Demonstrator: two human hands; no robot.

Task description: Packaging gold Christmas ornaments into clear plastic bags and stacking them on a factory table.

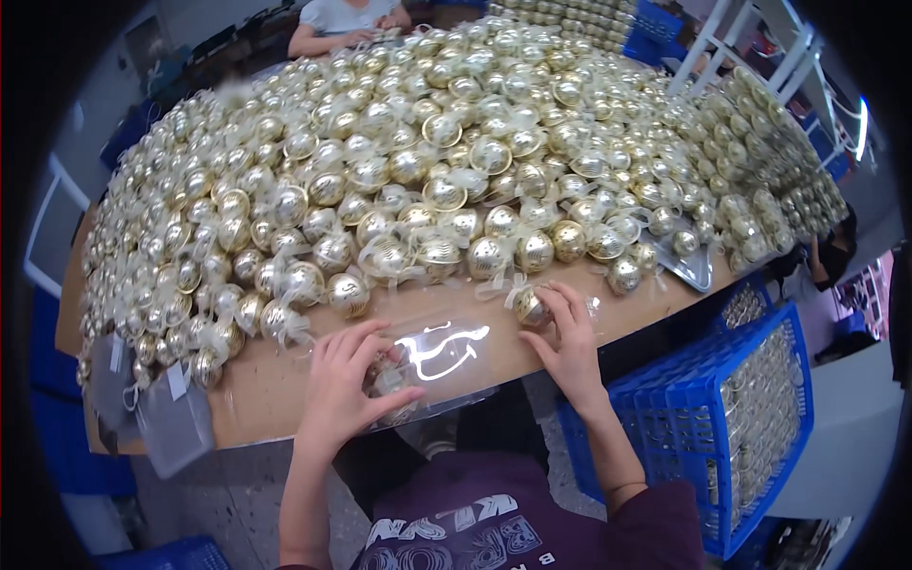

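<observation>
My left hand (pixel 344 388) is closed around a pale, shiny ball ornament (pixel 391 382) at the table's near edge; fingers and glare hide part of it. To the right, my right hand (pixel 572 344) has its fingers and thumb curled about a gold ball ornament (pixel 528 308) with a whitish ribbon bow, resting at the front of the heap. Between the two hands a clear plastic sheet (pixel 439 353) lies on the tabletop and reflects bright light.
A large heap of gold ball ornaments (pixel 408 166) with ribbons covers most of the table (pixel 256 404). Grey pouches (pixel 173 427) hang over the left edge. A metal tray (pixel 698 268) and a filled blue crate (pixel 665 399) are at the right. Another person (pixel 347 24) works across the table.
</observation>
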